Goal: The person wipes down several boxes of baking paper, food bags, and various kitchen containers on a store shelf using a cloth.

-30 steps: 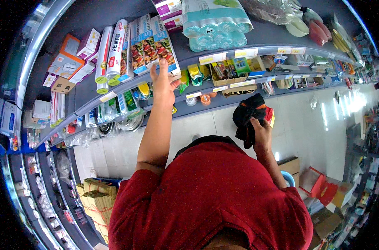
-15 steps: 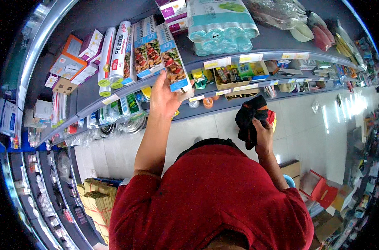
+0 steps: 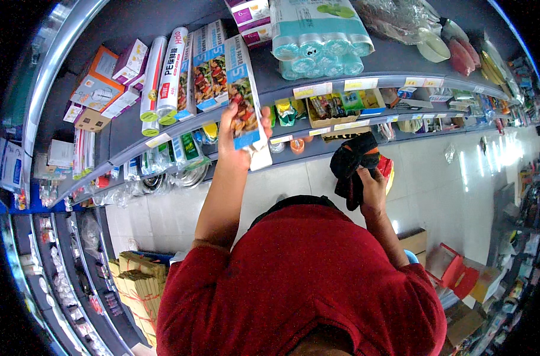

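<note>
Item: one long, flat-sided cardboard box (image 3: 244, 101) with a glossy food print, gripped in our left hand (image 3: 237, 139), fingers wrapped around its lower end, just off the curved grey metal shelf (image 3: 341, 80). Our right hand (image 3: 371, 190) clenches a soft, crumpled black cloth (image 3: 350, 163). Matching boxes (image 3: 207, 68) and white rolls (image 3: 163, 77) stand alongside; pale glossy floor tiles (image 3: 436, 178) below.

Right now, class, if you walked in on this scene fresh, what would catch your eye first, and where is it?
First the red shirt filling the lower middle. Above it, the left hand grips a long box with food pictures, tilted off the shelf where similar boxes lie. Farther right, the right hand clutches a black cloth in front of the lower shelves.
</note>
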### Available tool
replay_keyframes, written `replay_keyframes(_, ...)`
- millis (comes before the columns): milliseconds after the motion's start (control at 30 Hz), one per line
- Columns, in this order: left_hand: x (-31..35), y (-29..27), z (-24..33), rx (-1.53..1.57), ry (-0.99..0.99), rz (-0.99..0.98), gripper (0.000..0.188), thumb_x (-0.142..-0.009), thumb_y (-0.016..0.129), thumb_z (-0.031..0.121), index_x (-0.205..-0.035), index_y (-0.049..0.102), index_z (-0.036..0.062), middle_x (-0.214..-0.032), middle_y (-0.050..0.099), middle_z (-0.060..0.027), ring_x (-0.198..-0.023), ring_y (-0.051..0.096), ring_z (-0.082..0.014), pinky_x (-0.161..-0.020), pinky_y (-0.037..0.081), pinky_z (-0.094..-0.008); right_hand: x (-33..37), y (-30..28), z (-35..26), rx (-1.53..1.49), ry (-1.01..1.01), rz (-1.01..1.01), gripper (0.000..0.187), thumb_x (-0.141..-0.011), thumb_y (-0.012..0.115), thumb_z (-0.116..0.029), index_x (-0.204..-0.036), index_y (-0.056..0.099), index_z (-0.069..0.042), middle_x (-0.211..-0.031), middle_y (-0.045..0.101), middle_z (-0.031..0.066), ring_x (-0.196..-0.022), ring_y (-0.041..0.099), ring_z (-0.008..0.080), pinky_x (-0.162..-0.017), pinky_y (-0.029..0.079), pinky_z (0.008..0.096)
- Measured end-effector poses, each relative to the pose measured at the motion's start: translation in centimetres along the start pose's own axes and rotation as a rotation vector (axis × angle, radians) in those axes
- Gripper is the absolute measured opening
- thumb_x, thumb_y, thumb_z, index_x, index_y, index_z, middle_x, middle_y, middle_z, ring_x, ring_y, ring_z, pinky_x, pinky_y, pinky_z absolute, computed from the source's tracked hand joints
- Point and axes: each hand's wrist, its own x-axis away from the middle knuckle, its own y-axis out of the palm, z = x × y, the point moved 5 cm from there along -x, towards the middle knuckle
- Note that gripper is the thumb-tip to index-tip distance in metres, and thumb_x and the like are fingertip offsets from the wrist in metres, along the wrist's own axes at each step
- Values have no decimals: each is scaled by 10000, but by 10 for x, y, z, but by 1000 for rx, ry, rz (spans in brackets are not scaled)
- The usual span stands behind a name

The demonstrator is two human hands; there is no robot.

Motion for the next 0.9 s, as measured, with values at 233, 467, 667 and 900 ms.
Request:
replay_keyframes(233,56,7,-17,101,-68,-238,617,-850,514,532,-1247,466,61,-1004,596,-213,-766,580,-261,-636,490,-367,-2,3,1,-13,45,-18,183,-824,634,-125,-967,592,-19,-870,607,23,-730,564,122,-644,461,260)
replay_keyframes(467,91,-11,-29,148,-180,-175,757,-811,459,657,-1291,405,74,-1030,569,-219,-819,587,-293,-700,545,-425,-2,35,-30,60,-155,-173,174,-803,639,-59,-964,605,-2,-879,624,18,-786,562,91,-710,463,245)
replay_keyframes(667,111,-24,-39,5,-79,-134,709,-859,404,623,-1326,365,91,-1169,538,-149,-992,573,-286,-852,502,-411,48,115,-90,549,-1007,-624,363,-736,681,-65,-1072,565,10,-1002,633,119,-900,613,209,-809,473,315)
replay_keyframes(900,128,-33,-47,240,-155,75,580,-901,471,461,-1334,351,95,-1173,518,-131,-939,553,-246,-803,462,-345,71,196,-74,664,-1423,-990,387,-565,695,-135,-922,588,-31,-1192,519,164,-1110,495,368,-890,396,506)
